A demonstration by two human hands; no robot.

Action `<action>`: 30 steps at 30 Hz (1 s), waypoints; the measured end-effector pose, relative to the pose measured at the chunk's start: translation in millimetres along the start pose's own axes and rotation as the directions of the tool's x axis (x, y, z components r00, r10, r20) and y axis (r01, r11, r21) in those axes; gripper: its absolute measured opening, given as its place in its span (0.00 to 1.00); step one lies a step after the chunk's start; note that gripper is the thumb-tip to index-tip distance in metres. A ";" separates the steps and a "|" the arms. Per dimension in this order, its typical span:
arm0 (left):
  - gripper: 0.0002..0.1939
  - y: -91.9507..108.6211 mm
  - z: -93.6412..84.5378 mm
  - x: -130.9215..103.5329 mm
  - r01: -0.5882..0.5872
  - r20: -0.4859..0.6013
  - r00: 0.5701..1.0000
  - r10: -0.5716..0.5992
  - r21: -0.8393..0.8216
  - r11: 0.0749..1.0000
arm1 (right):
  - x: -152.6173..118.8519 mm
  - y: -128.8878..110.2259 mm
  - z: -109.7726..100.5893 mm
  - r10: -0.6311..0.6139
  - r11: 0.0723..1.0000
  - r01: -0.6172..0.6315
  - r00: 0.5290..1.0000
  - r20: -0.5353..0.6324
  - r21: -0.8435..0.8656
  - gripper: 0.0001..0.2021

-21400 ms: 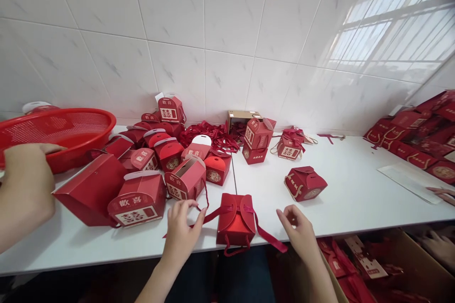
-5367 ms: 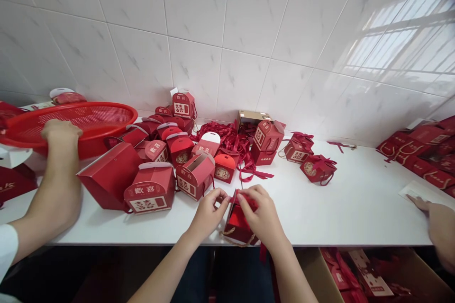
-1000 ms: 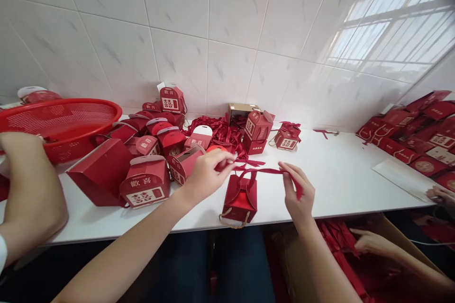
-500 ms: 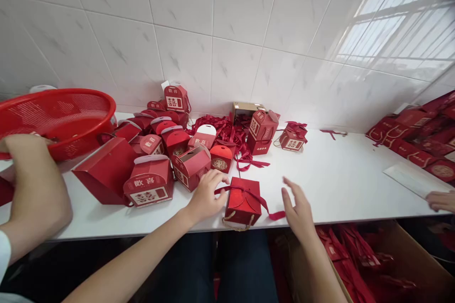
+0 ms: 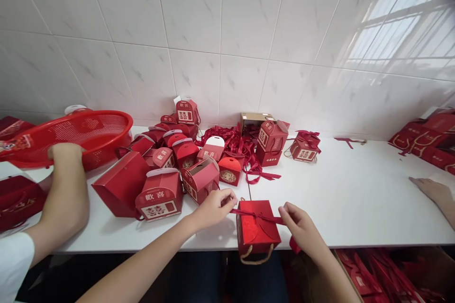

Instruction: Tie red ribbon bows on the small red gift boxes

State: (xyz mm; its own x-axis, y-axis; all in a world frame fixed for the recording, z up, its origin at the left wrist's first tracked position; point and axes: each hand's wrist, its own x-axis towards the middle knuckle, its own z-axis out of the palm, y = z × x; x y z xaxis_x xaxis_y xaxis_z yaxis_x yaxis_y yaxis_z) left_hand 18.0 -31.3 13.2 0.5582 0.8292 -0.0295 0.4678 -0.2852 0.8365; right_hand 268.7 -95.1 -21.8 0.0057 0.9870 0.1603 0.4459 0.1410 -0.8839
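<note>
A red box [image 5: 258, 234] with a gold cord handle sits at the table's front edge, right in front of me. A dark red ribbon [image 5: 261, 217] crosses its top and is knotted near the middle. Left of the box, my left hand [image 5: 216, 207] pinches one end of the ribbon between thumb and fingers. On the other side, my right hand [image 5: 298, 225] grips the other end, and the loose tail hangs below that hand. The ribbon is stretched nearly straight between both hands.
Several red boxes [image 5: 159, 196] crowd the left, beside a red basket [image 5: 106, 139] that another person's arm [image 5: 71, 194] reaches into. Ribbons [image 5: 245, 144] lie tangled behind. Another person's hand [image 5: 432, 194] rests at right. More boxes [image 5: 426, 139] stand beyond it.
My right hand has moved in and closed on the ribbon's right end. My left hand now pulls the left end outward. The view has tilted up. The hand at far right has moved inward.
</note>
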 end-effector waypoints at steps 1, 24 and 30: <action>0.08 -0.4 -4.6 0.6 0.020 0.043 0.999 -0.020 -0.002 1.000 | -2.5 -4.7 -6.1 -0.047 0.997 0.050 0.998 0.043 -0.066 0.20; 0.14 37.4 9.8 -38.2 -0.078 -0.047 0.996 0.075 -0.083 0.993 | -15.5 -46.0 39.3 -0.483 0.874 0.442 0.837 -0.256 -0.203 0.09; 0.15 24.0 39.5 -37.2 -0.128 -0.276 0.928 0.252 0.400 0.908 | -10.4 -46.2 56.8 -0.210 0.977 0.211 0.971 -0.111 -0.007 0.09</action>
State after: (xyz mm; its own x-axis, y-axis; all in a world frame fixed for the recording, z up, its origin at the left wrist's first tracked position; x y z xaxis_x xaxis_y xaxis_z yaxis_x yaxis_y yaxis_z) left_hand 35.6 -88.0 12.8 0.4466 0.8299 0.3345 0.6271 -0.5570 0.5446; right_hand 197.3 -107.5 -7.5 0.0112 0.9206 0.3905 0.4429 0.3455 -0.8273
